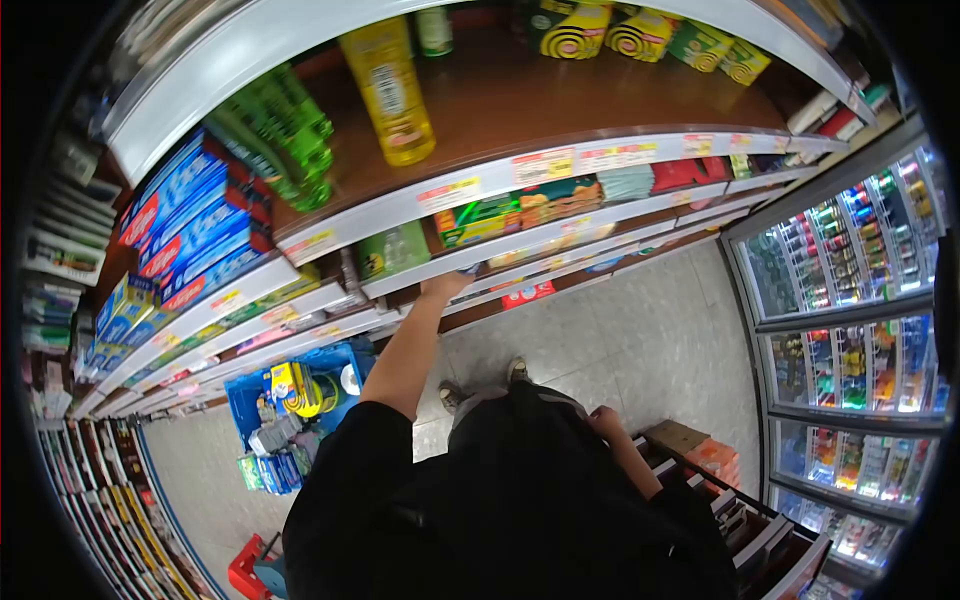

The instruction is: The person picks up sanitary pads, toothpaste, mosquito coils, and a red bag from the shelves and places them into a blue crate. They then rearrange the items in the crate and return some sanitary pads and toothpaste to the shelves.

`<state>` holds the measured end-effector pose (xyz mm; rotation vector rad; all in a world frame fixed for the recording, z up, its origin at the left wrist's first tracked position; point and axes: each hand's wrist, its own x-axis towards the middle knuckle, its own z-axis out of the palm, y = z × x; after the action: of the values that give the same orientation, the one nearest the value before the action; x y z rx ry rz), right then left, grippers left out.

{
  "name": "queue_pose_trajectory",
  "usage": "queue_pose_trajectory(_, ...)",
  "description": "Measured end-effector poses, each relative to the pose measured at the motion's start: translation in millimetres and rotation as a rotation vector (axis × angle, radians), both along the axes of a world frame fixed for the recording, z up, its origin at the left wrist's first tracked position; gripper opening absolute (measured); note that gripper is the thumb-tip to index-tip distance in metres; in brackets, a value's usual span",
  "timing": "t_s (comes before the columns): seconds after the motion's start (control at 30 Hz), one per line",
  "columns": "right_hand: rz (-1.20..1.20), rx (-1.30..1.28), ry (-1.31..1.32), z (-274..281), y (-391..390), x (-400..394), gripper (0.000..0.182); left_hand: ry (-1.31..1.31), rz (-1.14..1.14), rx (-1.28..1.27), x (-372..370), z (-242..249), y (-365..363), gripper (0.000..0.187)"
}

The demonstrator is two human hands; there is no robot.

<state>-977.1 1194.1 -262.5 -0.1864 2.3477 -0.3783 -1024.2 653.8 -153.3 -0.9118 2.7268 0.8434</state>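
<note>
My left hand (pixel 450 285) reaches forward to a shelf edge below the green packs. Its fingers look closed, with a small dark bluish thing at the tips that I cannot make out. Just above it, a green see-through pack (pixel 394 250) stands on the shelf, with yellow-green packs (pixel 478 219) to its right. My right hand (pixel 603 422) hangs low by my hip, close to the hem of my dark clothing. Its fingers look curled, and nothing shows in them.
A blue crate (pixel 240 405) on the floor holds mixed packs, including a yellow pack (pixel 293 388). Blue toothpaste boxes (pixel 190 245), a yellow bottle (pixel 390 95) and green bottles (pixel 285 140) fill upper shelves. Glass-door drink coolers (pixel 850 330) line the right. Cardboard boxes (pixel 700 455) sit behind me.
</note>
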Motion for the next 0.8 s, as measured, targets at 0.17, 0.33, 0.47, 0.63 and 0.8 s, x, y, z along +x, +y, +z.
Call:
queue_pose_trajectory(0.17,-0.036,0.093,-0.07,0,40,2,0.04,0.009,-0.145,-0.101,-31,-22,-3,0.066)
queue_pose_trajectory(0.33,-0.06,0.056,-0.035,-29,55,9,0.042,0.235,0.042,-0.052,-26,-8,15,0.057)
queue_pose_trajectory(0.47,0.044,0.023,-0.043,-30,25,-6,0.04,0.593,0.331,-0.106,42,12,53,0.087)
queue_pose_trajectory(0.63,0.263,0.033,-0.014,-24,-44,-25,0.035,0.65,0.203,-0.168,171,37,86,0.112)
queue_pose_trajectory(0.8,0.492,0.003,0.026,-11,-124,-19,0.031,0.593,0.385,-0.15,305,49,74,0.108)
